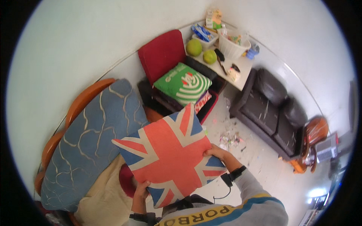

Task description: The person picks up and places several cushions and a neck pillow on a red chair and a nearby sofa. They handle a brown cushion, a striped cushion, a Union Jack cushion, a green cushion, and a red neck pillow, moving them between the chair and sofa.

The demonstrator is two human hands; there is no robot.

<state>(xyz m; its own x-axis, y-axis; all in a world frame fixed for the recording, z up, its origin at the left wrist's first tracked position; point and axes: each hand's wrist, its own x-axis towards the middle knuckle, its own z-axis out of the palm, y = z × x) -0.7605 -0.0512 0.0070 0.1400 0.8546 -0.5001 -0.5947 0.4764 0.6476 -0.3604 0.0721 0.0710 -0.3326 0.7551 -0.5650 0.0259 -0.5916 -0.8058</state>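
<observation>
A square cushion with a Union Jack print (172, 155) is held up in front of my body by both hands. My left hand (141, 190) grips its lower left edge, thumb on the printed face. On the opposite edge, at the right, my right hand (217, 152) takes hold the same way. The fingers of both hands are mostly hidden behind the cushion. Just beyond its far corner, a green cushion with white arcs (185, 83) lies on the seat of a chair with a red back (164, 53). A red-and-white patterned cushion (203, 102) shows beneath the green one.
To the left stands a wooden-framed sofa with blue patterned back upholstery (93, 135) and a beige cover (107, 192). A table (243, 73) holds green fruits (194, 47) and a white basket (230, 46). A dark leather sofa (263, 110) is at right; litter (230, 139) lies on the floor.
</observation>
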